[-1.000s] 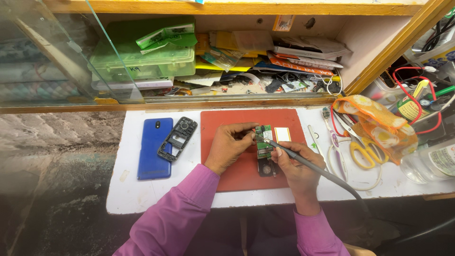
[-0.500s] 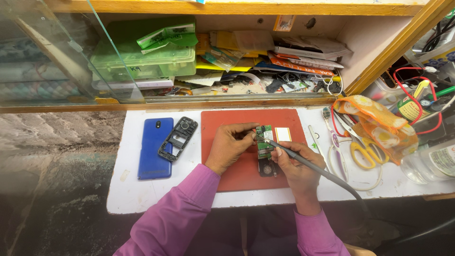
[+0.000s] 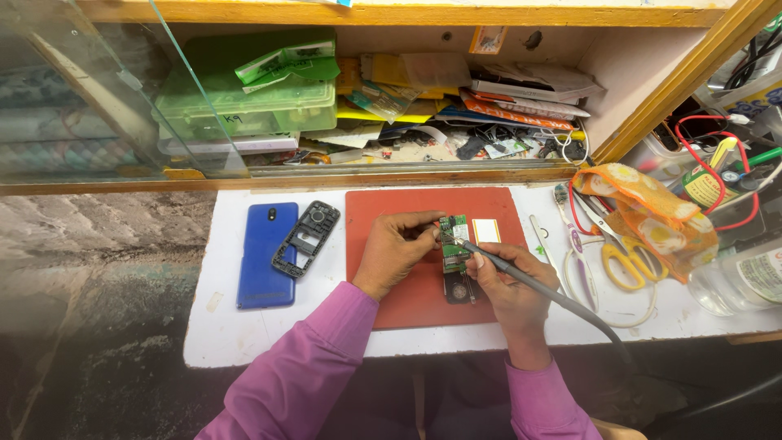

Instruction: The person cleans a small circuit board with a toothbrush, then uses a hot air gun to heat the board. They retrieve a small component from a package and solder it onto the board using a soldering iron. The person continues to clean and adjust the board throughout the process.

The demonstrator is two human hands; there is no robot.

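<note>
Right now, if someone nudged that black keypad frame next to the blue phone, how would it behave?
The black keypad frame looks like a thin plastic shell full of cutouts, so probably very light and slightly flexible. It lies flat on the white bench, partly overlapping the blue phone, so a push would likely slide it, not roll it. Thin ribs may crack if squeezed.

One head-worn camera, looks steeply down and forward from above the person. White worktop fills mid-frame, red mat near centre. Both hands sit just below centre, close to the lens; purple sleeves run off the bottom edge. Top of frame reaches the wooden shelf behind. Wide lens, edges bowed. No second view.
</note>
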